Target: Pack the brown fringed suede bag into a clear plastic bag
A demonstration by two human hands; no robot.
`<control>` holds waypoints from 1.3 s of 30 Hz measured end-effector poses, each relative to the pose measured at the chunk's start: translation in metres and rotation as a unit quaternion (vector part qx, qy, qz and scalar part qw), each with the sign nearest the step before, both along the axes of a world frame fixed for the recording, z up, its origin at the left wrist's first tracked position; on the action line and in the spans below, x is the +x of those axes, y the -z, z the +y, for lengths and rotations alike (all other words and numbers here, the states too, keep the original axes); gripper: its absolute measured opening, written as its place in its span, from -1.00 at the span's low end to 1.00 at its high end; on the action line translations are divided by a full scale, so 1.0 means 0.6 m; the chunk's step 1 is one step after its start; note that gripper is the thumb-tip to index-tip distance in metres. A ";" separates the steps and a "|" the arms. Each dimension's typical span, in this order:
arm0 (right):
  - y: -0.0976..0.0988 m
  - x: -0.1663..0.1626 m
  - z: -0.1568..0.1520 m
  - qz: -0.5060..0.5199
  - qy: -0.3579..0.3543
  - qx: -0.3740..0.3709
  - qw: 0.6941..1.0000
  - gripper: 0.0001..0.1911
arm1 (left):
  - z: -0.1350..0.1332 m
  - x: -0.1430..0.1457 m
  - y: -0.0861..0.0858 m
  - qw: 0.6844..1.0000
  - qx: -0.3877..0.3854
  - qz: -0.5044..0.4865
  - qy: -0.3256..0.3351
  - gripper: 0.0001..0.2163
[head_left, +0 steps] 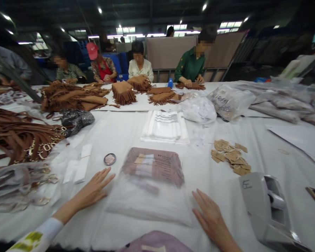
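Head view, packing table. Item: clear plastic bag (149, 190) holding a brown fringed piece with a paper tag, lying flat on the white table (252, 196) directly before the person, its open end toward the near edge.
Left hand (94, 189): flat, fingers spread, palm down beside the bag's left edge; grips nothing.
Right hand (212, 217): flat, fingers extended at the bag's lower right corner, touching or just beside the film; grips nothing.
Step, as judged: the filled bag is being smoothed or squared between the two hands; closing its open end would likely come next, calling for a fold along the near edge and tape.
Room: tape dispenser (267, 210) near the right hand, limiting sweep that way; cardboard tags (229, 155) beyond it. Small round tin (110, 159) and white slips (78, 166) left of the bag; brown straps with buckles (21, 140) crowd the far left. Stack of empty bags (165, 127) behind. Open cloth lies between bag and stack
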State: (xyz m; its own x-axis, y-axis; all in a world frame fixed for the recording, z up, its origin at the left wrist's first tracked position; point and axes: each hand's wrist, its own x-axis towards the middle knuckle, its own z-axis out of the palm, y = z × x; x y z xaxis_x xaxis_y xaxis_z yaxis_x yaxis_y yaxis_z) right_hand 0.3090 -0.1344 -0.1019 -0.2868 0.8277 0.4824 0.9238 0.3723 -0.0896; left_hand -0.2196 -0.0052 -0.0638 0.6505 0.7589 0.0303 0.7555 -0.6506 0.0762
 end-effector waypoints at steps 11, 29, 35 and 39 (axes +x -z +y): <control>-0.004 -0.038 0.102 -0.019 -0.306 -0.030 0.951 -0.56 | 0.007 0.037 0.035 0.987 0.009 -0.062 0.150 -0.49; -0.007 0.009 -0.010 0.050 -0.297 -0.161 0.940 -0.50 | -0.132 0.054 0.059 0.965 -0.127 -0.166 0.161 -0.55; -0.126 0.008 0.044 0.199 -0.125 -0.121 0.964 -0.59 | -0.061 0.108 -0.062 0.891 -0.204 -0.404 -0.040 -0.69; -0.267 0.011 0.105 0.279 -0.003 -0.105 0.955 -0.68 | 0.016 0.138 -0.210 0.850 -0.134 -0.500 -0.092 -0.78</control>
State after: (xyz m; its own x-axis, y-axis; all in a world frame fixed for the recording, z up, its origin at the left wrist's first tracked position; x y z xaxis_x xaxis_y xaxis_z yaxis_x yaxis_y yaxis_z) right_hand 0.3157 -0.0713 0.0581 -0.0389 0.9219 0.3854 0.7085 0.2974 -0.6400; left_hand -0.1366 0.0046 0.0621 0.2700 0.9123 0.3079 0.3122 -0.3855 0.8683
